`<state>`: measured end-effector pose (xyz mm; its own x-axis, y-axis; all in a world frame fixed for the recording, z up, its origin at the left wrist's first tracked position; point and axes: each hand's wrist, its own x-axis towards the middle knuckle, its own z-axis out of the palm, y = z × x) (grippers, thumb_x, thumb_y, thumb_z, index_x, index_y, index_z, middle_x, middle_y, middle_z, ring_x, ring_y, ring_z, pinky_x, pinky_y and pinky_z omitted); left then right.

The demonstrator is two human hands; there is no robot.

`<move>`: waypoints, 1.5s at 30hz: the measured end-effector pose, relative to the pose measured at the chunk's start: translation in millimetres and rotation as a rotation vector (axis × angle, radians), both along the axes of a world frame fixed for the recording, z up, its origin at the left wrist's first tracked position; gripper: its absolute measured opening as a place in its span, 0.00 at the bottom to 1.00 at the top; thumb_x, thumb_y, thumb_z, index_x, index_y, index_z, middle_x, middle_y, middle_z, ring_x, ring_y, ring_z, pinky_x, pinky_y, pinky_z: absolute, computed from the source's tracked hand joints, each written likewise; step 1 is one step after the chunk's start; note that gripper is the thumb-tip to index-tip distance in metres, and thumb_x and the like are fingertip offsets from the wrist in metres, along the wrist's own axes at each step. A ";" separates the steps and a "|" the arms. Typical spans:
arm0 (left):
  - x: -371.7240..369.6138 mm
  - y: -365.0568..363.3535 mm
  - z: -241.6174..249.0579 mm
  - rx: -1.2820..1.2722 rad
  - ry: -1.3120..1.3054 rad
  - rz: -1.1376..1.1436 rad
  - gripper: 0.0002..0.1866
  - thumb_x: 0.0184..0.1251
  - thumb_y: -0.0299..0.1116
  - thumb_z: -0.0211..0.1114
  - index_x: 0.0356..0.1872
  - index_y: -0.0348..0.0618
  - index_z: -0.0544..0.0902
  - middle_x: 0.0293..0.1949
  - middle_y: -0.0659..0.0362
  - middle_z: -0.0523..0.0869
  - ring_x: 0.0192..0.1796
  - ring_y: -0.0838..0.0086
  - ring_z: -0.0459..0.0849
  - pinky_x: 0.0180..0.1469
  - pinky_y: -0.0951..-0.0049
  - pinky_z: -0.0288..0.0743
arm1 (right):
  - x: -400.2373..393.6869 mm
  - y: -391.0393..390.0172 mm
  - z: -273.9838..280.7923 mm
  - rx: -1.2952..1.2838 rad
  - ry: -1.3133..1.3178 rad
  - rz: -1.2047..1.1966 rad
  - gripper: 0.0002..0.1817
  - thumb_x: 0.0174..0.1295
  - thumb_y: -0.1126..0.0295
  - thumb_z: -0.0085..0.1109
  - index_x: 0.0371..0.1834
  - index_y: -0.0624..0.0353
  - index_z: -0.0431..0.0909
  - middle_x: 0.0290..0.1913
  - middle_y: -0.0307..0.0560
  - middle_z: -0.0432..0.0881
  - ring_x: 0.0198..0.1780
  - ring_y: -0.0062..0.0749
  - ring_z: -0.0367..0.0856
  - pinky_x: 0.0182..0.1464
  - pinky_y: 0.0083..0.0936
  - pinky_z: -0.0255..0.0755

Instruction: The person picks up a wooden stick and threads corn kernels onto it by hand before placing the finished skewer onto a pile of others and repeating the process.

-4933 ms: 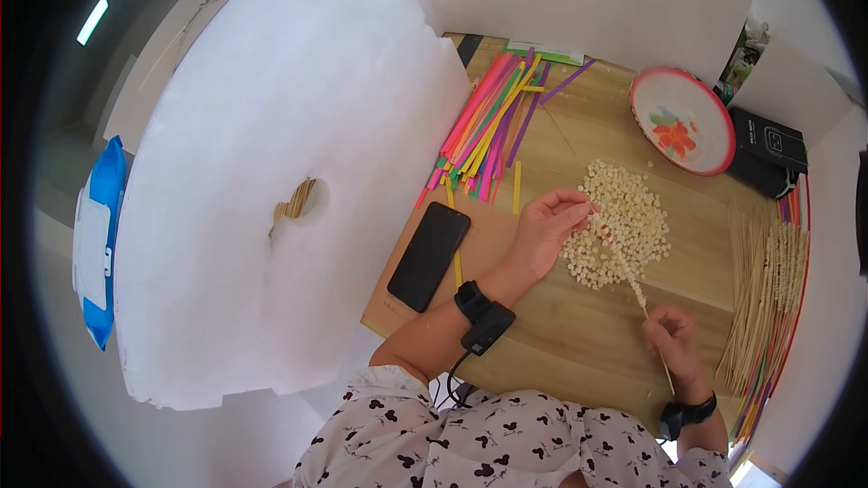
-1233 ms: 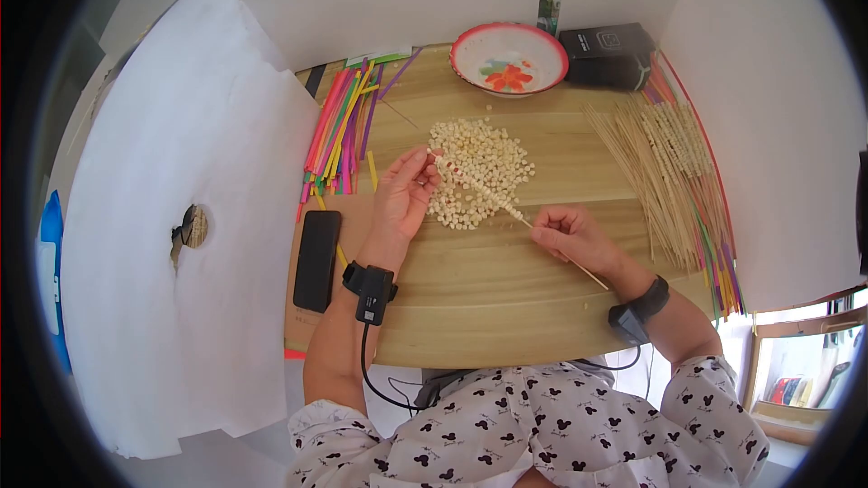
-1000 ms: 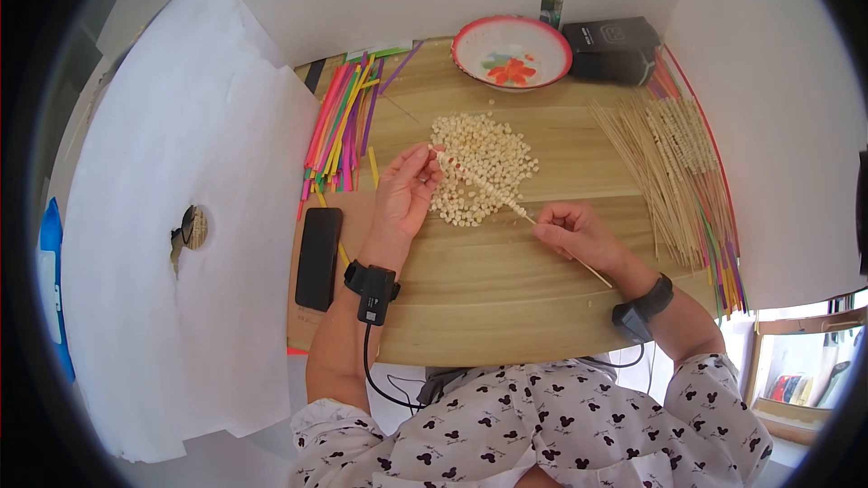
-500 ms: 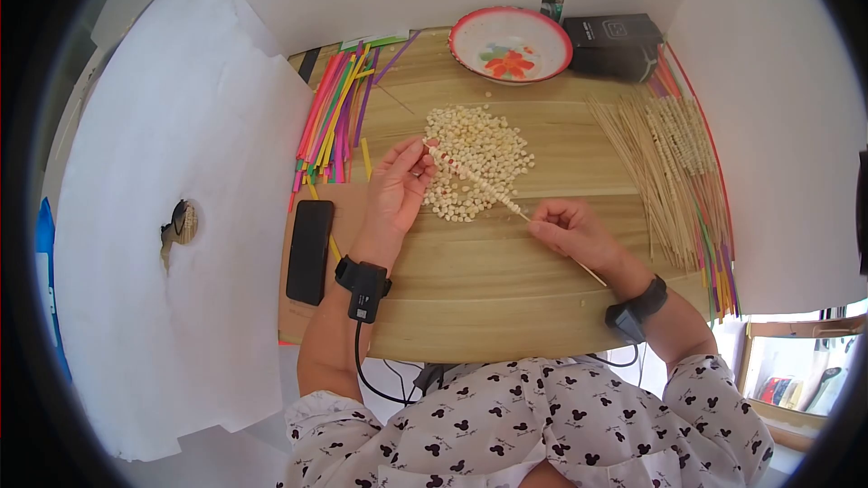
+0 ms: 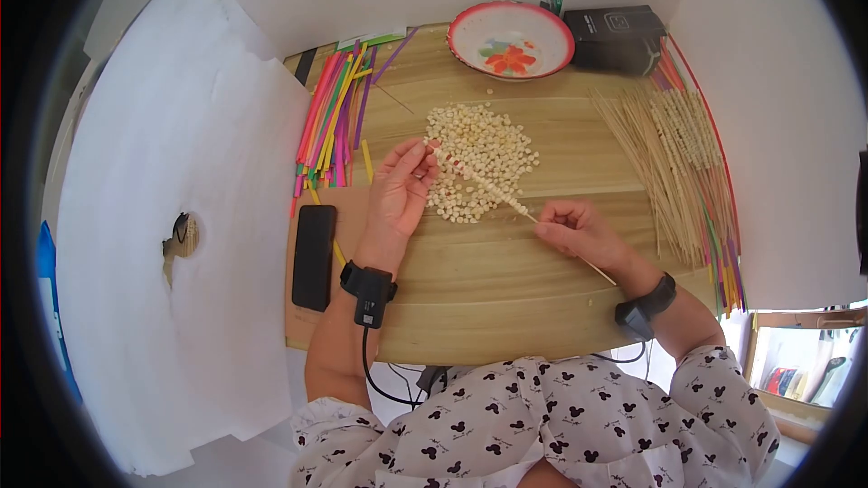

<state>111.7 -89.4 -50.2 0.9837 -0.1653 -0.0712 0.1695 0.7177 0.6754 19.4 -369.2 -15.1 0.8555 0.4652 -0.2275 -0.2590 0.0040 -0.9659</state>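
My right hand [image 5: 580, 233] pinches the bare lower part of a thin wooden skewer [image 5: 495, 189], whose tail end sticks out below the palm. Pale corn-like kernels are threaded closely along its upper part, with a few reddish ones among them. At the skewer's upper left end, the thumb and fingertips of my left hand [image 5: 400, 185] are closed on the tip. What exactly lies between those fingertips is too small to see. The skewer slants over a loose heap of pale kernels [image 5: 479, 131] on the wooden table [image 5: 488, 307].
Bare and kernel-threaded skewers [image 5: 674, 163] lie on the right. Coloured strips [image 5: 339, 117] are at the back left, with a black phone [image 5: 313, 258] below them. An enamel bowl [image 5: 511, 32] and a black box [image 5: 615, 36] stand at the back. White panels [image 5: 163, 352] enclose the sides.
Both hands and the skewer keep nearly the same pose. The whole view has shifted slightly, and my right hand sits a little farther right.
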 end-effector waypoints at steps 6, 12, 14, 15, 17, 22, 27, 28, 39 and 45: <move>0.9 -0.9 -0.9 0.016 -0.001 -0.001 0.07 0.68 0.25 0.63 0.45 0.39 0.82 0.42 0.54 0.86 0.38 0.79 0.83 0.44 0.78 0.81 | -0.4 -1.8 -1.4 -0.023 -0.014 -0.016 0.10 0.69 0.68 0.58 0.28 0.54 0.74 0.22 0.22 0.68 0.23 0.03 0.61 0.24 0.08 0.53; 1.1 -0.9 -0.3 0.018 -0.020 -0.006 0.07 0.69 0.24 0.62 0.45 0.39 0.82 0.43 0.52 0.86 0.39 0.78 0.83 0.45 0.77 0.80 | -1.2 -1.4 -0.8 0.019 -0.009 -0.027 0.10 0.68 0.67 0.58 0.28 0.55 0.74 0.22 0.22 0.69 0.23 0.03 0.62 0.23 0.09 0.53; 0.9 -1.0 -0.1 0.033 -0.026 -0.004 0.07 0.68 0.24 0.62 0.45 0.39 0.82 0.44 0.52 0.86 0.39 0.78 0.83 0.45 0.77 0.80 | -1.0 -1.6 -2.8 0.032 -0.019 -0.013 0.10 0.68 0.67 0.58 0.28 0.55 0.74 0.22 0.22 0.69 0.23 0.04 0.62 0.23 0.09 0.53; 0.9 -1.1 0.3 0.044 -0.032 0.002 0.07 0.68 0.24 0.62 0.45 0.38 0.82 0.44 0.52 0.86 0.39 0.78 0.83 0.45 0.77 0.80 | -0.9 -1.4 -3.6 0.035 -0.018 -0.015 0.10 0.68 0.67 0.58 0.28 0.55 0.74 0.22 0.22 0.69 0.23 0.04 0.62 0.23 0.09 0.53; 0.8 -1.6 1.4 0.051 -0.040 0.005 0.07 0.68 0.23 0.62 0.45 0.38 0.82 0.44 0.51 0.86 0.39 0.78 0.83 0.44 0.77 0.80 | -0.8 -0.7 -5.0 0.034 -0.033 -0.019 0.09 0.68 0.68 0.59 0.29 0.55 0.74 0.21 0.24 0.67 0.21 0.06 0.60 0.22 0.10 0.51; 2.0 -0.5 1.8 0.107 -0.065 0.016 0.07 0.67 0.22 0.63 0.44 0.37 0.82 0.44 0.51 0.86 0.38 0.77 0.83 0.45 0.77 0.80 | -1.5 -1.9 -4.3 0.039 -0.024 -0.026 0.09 0.68 0.68 0.59 0.29 0.55 0.75 0.22 0.23 0.68 0.23 0.04 0.61 0.23 0.09 0.53; 1.1 -1.5 5.4 0.128 -0.067 0.039 0.07 0.67 0.22 0.63 0.44 0.36 0.82 0.43 0.51 0.86 0.38 0.78 0.82 0.45 0.79 0.80 | -1.5 -1.8 -4.3 0.049 -0.035 -0.022 0.10 0.68 0.68 0.59 0.28 0.56 0.76 0.23 0.22 0.70 0.25 0.03 0.63 0.25 0.08 0.55; 1.1 -1.6 5.4 0.131 -0.067 0.037 0.07 0.67 0.22 0.63 0.44 0.36 0.82 0.43 0.51 0.86 0.38 0.78 0.82 0.45 0.79 0.80 | -1.7 -1.9 -4.5 0.044 -0.045 -0.023 0.10 0.68 0.68 0.59 0.28 0.56 0.75 0.24 0.22 0.70 0.25 0.03 0.63 0.25 0.08 0.56; 1.3 -3.1 6.9 0.154 -0.092 0.055 0.07 0.66 0.22 0.64 0.44 0.36 0.82 0.43 0.51 0.86 0.39 0.77 0.83 0.46 0.79 0.80 | -1.8 -2.3 -5.0 0.042 -0.104 -0.021 0.09 0.68 0.71 0.58 0.28 0.58 0.75 0.26 0.23 0.71 0.28 0.03 0.64 0.28 0.09 0.59; 0.6 -3.2 6.4 0.130 -0.086 0.037 0.07 0.65 0.21 0.64 0.43 0.36 0.82 0.43 0.51 0.86 0.39 0.76 0.83 0.46 0.78 0.80 | -1.2 -2.5 -5.6 0.044 -0.088 -0.017 0.09 0.68 0.69 0.59 0.28 0.57 0.75 0.25 0.23 0.71 0.27 0.03 0.64 0.27 0.09 0.57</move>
<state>112.3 -92.6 -43.8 0.9923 -0.1240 -0.0044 0.0819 0.6282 0.7737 18.2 -371.7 -20.7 0.8792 0.4581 -0.1310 -0.1730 0.0507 -0.9836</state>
